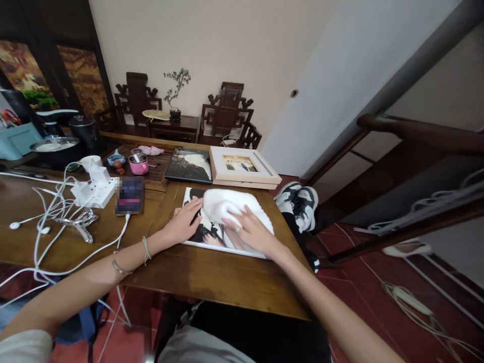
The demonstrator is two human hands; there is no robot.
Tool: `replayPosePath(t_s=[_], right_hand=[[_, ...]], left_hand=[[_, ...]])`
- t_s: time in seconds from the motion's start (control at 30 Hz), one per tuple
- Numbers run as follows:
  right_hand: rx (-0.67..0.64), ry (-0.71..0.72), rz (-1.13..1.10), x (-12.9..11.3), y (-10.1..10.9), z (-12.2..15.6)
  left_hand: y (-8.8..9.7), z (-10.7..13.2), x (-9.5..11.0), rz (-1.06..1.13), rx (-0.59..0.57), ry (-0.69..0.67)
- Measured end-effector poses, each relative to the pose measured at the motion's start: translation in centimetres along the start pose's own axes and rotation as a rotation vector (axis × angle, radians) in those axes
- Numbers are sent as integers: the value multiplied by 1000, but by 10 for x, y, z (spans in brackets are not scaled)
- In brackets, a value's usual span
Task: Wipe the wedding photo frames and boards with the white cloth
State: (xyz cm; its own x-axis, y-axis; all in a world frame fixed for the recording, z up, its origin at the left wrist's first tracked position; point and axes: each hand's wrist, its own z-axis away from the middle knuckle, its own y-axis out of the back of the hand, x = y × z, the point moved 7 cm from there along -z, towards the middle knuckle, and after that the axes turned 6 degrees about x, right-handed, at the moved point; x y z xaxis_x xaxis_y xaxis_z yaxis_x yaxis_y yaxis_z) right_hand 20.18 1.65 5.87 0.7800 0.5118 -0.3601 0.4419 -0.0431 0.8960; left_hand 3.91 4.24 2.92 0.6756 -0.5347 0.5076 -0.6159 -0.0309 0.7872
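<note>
On the wooden table lies a photo panel [209, 242] with a white edge, a dark-and-white picture on its face. A fluffy white cloth [253, 201] covers much of its upper and right part. My right hand [249, 229] presses a bunched fold of this cloth against the panel, fingers closed on it. Flat on the panel's left side rests my left hand [185, 219], its fingers stretched toward the cloth's edge and holding nothing. The picture beneath the cloth and hands is hidden.
Behind the panel are a dark photo album [189, 164] and a white picture frame [245, 166]. To the left lie a phone [129, 195], a power strip [100, 186], tangled white cables and a pink cup [138, 164]. Someone's sneakers [298, 199] show beyond the table's right edge.
</note>
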Motion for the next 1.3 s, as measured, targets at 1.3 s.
replayPosePath(t_s=[1.3], right_hand=[[-75,182,-165,-56,-9,38]], left_hand=[[21,-2,-2,228,253,70]])
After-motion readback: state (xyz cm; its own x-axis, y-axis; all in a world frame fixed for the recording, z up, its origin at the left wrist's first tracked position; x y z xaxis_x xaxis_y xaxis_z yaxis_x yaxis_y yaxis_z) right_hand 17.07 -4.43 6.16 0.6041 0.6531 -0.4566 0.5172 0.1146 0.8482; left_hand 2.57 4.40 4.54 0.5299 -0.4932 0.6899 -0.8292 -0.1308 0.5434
